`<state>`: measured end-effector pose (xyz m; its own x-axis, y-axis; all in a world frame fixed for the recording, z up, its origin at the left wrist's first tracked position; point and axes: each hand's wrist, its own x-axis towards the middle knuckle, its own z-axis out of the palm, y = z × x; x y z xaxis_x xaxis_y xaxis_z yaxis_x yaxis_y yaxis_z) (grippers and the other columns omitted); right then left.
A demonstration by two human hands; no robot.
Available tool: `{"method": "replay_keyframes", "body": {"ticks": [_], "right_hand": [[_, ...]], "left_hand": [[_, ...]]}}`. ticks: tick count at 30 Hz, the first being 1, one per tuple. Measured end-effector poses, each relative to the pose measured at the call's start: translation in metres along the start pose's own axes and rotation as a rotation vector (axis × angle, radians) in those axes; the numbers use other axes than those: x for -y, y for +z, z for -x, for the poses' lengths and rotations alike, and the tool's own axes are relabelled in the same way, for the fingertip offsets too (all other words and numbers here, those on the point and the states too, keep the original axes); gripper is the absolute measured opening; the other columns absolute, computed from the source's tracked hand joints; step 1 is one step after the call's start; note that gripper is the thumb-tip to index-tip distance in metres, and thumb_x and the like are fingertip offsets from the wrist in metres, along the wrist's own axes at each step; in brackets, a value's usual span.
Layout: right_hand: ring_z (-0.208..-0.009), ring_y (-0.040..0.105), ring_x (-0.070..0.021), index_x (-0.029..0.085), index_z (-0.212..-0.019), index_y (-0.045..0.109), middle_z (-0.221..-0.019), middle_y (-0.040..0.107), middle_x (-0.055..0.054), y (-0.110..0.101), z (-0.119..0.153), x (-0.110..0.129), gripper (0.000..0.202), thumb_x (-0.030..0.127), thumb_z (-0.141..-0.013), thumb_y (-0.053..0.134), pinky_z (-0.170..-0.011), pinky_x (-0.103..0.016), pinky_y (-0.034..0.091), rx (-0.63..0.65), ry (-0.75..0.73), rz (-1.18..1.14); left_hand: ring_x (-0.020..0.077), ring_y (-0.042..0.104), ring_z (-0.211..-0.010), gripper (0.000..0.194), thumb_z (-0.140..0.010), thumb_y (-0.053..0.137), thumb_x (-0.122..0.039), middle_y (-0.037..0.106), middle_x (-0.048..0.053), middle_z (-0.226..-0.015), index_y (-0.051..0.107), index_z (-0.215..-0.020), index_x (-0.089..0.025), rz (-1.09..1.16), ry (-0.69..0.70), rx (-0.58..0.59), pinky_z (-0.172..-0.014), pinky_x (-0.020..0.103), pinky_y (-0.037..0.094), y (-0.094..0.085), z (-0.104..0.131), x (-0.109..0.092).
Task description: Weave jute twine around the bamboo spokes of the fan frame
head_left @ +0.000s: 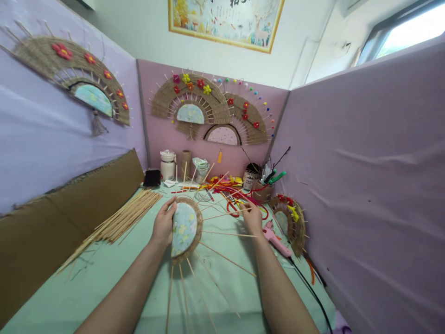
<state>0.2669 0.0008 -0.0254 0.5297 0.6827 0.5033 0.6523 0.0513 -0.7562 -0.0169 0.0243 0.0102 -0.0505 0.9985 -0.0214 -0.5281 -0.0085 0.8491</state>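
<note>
A half-round piece (184,227) with light blue floral fabric and a twine-wrapped curved rim is held above the table, its straight edge facing left. Thin wooden sticks (229,234) fan out from the rim to the top, right and bottom. My left hand (164,221) is closed on the upper left edge of this piece, thumb over the fabric. On the right, my right hand (251,219) pinches the outer end of one stick that points right and slightly up.
A pile of loose sticks (121,215) lies left beside cardboard (69,222). A pink glue gun (277,240) with a black cable and a small fan (297,227) are at right. Pipe cleaners (225,185), scissors (232,208), jar (168,164) and tool pots (262,190) stand behind.
</note>
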Motion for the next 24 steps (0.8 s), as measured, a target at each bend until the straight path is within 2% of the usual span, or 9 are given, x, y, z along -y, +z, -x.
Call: {"method": "replay_keyframes", "body": {"ticks": [2, 6, 10, 14, 16, 18, 20, 24], "right_hand": [[-0.077, 0.056, -0.0212, 0.018, -0.076, 0.065, -0.078, 0.066, -0.007, 0.005, 0.003, 0.003, 0.026, 0.042, -0.079, 0.055, -0.075, -0.032, 0.040, -0.011, -0.086, -0.045], [-0.097, 0.055, -0.0233, 0.020, -0.088, 0.067, -0.098, 0.066, -0.009, 0.018, 0.015, 0.021, 0.021, 0.035, -0.080, 0.056, -0.092, -0.038, 0.037, -0.007, -0.210, -0.258], [-0.110, 0.053, -0.0219, 0.022, -0.104, 0.065, -0.113, 0.063, -0.007, 0.028, 0.034, 0.042, 0.026, 0.032, -0.084, 0.052, -0.100, -0.038, 0.034, 0.205, -0.214, -0.447], [-0.119, 0.048, -0.0216, 0.027, -0.120, 0.058, -0.127, 0.056, -0.004, 0.028, 0.051, 0.056, 0.038, 0.033, -0.082, 0.057, -0.105, -0.038, 0.031, 0.412, -0.082, -0.570], [-0.112, 0.054, -0.0211, 0.030, -0.123, 0.055, -0.127, 0.056, -0.003, 0.027, 0.058, 0.060, 0.045, 0.033, -0.079, 0.061, -0.098, -0.037, 0.039, 0.505, 0.017, -0.652], [-0.093, 0.061, -0.0190, 0.032, -0.124, 0.053, -0.121, 0.060, -0.004, 0.029, 0.063, 0.060, 0.049, 0.033, -0.076, 0.064, -0.082, -0.033, 0.048, 0.606, 0.111, -0.765], [-0.075, 0.062, -0.0157, 0.032, -0.122, 0.054, -0.112, 0.063, -0.003, 0.033, 0.065, 0.059, 0.051, 0.032, -0.073, 0.067, -0.066, -0.029, 0.050, 0.672, 0.177, -0.867], [-0.061, 0.058, -0.0129, 0.023, -0.101, 0.063, -0.080, 0.066, -0.002, 0.042, 0.062, 0.055, 0.033, 0.035, -0.071, 0.069, -0.056, -0.025, 0.046, 0.648, 0.225, -0.914]], "left_hand": [[0.0097, 0.059, -0.055, 0.053, -0.066, 0.073, -0.027, 0.066, -0.002, -0.070, 0.060, -0.116, -0.020, -0.004, -0.048, 0.030, -0.051, 0.020, 0.047, 0.004, 0.005, 0.002], [0.0110, 0.058, -0.052, 0.057, -0.067, 0.073, -0.030, 0.065, -0.002, -0.066, 0.057, -0.121, -0.020, -0.042, -0.127, 0.122, -0.049, 0.022, 0.047, 0.012, 0.017, 0.009], [0.0125, 0.059, -0.054, 0.061, -0.068, 0.072, -0.032, 0.066, 0.000, -0.067, 0.054, -0.124, -0.019, -0.099, -0.205, 0.222, -0.051, 0.024, 0.048, 0.017, 0.029, 0.018], [0.0120, 0.058, -0.053, 0.060, -0.068, 0.073, -0.033, 0.066, 0.000, -0.066, 0.055, -0.122, -0.017, -0.153, -0.256, 0.312, -0.051, 0.023, 0.046, 0.022, 0.038, 0.025], [0.0118, 0.058, -0.054, 0.059, -0.067, 0.073, -0.032, 0.067, 0.001, -0.069, 0.056, -0.121, -0.016, -0.176, -0.276, 0.354, -0.052, 0.023, 0.046, 0.024, 0.042, 0.028], [0.0120, 0.059, -0.057, 0.058, -0.067, 0.073, -0.032, 0.069, 0.003, -0.074, 0.057, -0.121, -0.016, -0.191, -0.287, 0.389, -0.055, 0.023, 0.046, 0.025, 0.044, 0.030], [0.0122, 0.059, -0.058, 0.057, -0.068, 0.072, -0.033, 0.070, 0.004, -0.077, 0.057, -0.121, -0.016, -0.201, -0.287, 0.412, -0.056, 0.023, 0.046, 0.025, 0.045, 0.031], [0.0116, 0.059, -0.059, 0.056, -0.068, 0.072, -0.033, 0.069, 0.004, -0.077, 0.057, -0.120, -0.016, -0.208, -0.273, 0.415, -0.055, 0.023, 0.045, 0.025, 0.043, 0.032]]}}
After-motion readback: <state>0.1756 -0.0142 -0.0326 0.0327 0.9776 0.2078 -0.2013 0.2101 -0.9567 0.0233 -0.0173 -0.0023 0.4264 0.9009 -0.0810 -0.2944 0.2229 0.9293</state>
